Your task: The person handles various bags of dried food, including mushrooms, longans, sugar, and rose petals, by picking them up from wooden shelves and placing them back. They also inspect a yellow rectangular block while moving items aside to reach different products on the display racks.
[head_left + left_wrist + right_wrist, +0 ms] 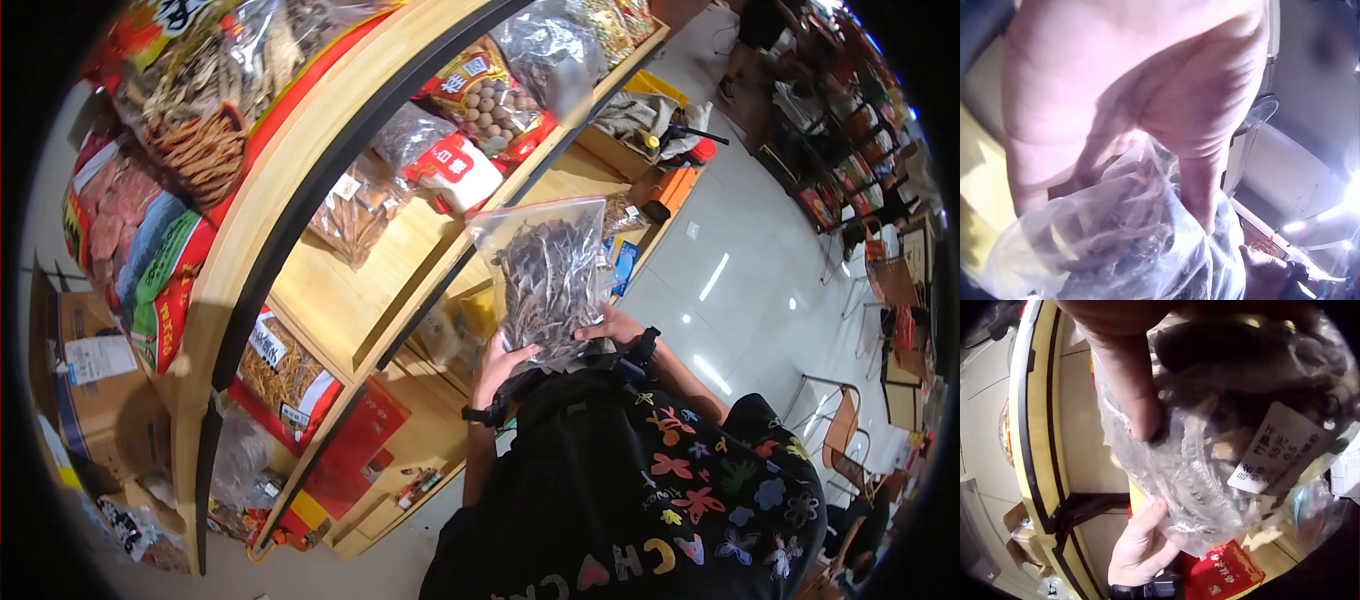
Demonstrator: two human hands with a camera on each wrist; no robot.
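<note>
A clear plastic bag of dark dried strips [548, 265] is held up in front of the person's chest, its top pointing toward the shelves. My left hand [493, 368] grips its lower left corner, thumb lying over the front. On the lower right side, my right hand [617, 326] holds the bag with the thumb pressed on the plastic. A white printed label [1280, 450] shows through or on the bag in the right wrist view. From the left wrist, the left hand [1129, 81] pinches loose, wrinkled plastic [1141, 231]. Fingers behind the bag are largely hidden.
A wooden shelf unit [380, 290] stands to the left and ahead, holding bags of dried goods [360, 205] and a nut bag [490, 105]. Below lies a red box [350, 450]. Large bags [150, 220] sit on top. Chairs [845, 425] stand on the tiled floor at right.
</note>
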